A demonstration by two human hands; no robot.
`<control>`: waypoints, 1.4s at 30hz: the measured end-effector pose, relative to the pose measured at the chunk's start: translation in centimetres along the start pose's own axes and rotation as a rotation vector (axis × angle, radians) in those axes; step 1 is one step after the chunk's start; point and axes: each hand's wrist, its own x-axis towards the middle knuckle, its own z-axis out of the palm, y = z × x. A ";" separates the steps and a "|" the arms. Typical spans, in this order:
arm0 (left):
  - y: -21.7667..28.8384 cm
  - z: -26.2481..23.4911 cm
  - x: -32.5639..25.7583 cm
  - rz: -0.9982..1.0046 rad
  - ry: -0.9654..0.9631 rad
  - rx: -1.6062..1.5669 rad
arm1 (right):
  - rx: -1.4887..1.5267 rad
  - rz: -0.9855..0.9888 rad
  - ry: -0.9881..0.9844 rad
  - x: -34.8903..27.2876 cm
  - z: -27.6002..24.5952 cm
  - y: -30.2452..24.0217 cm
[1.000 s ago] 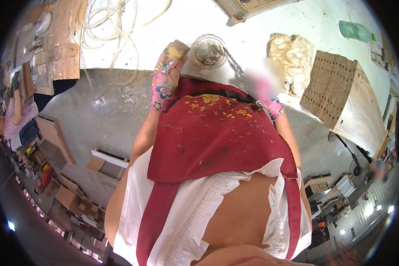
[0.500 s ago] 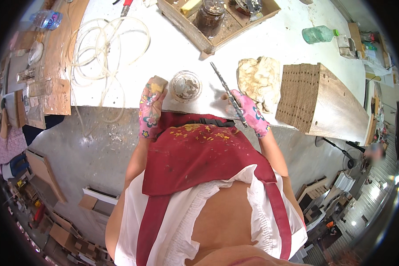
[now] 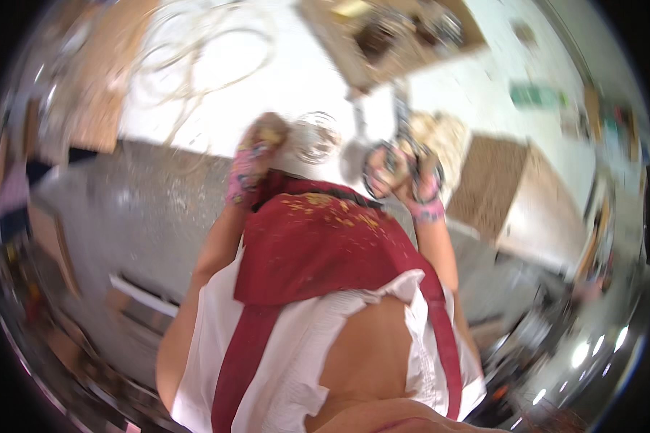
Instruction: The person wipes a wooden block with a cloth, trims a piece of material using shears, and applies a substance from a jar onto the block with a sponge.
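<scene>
A leftward swing of the scissors (image 3: 401, 112) could tip the jar (image 3: 315, 137).
Right grip (image 3: 409, 173) clamps them, right of the jar, over the worktop (image 3: 289, 79); left grip (image 3: 255, 159) too blurred to tell.

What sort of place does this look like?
Probably a workshop, perhaps for woodworking, though the picture is blurred: a stack of brown boards and an open brown tray sit on a white workbench, and a red apron suggests messy work.

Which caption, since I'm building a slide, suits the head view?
Gloved right hand holding scissors, gloved left hand beside a round clear container on a white worktable.
</scene>
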 end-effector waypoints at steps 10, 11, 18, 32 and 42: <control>4.0 2.3 -3.6 0.350 -0.010 0.356 | -0.555 0.059 -0.376 6.8 8.7 2.1; 3.5 2.0 -4.1 0.322 0.024 0.271 | -0.621 0.113 -0.486 8.0 10.5 1.9; 2.2 -1.6 -7.6 0.202 0.027 -0.576 | -1.268 -0.001 -0.585 13.8 20.4 5.5; 4.9 -5.9 -13.0 0.247 0.313 -0.333 | -1.347 -0.688 -1.193 35.9 44.9 23.7; 4.6 -8.7 -11.5 0.264 0.231 -0.390 | -0.302 0.159 -0.804 33.0 48.7 20.4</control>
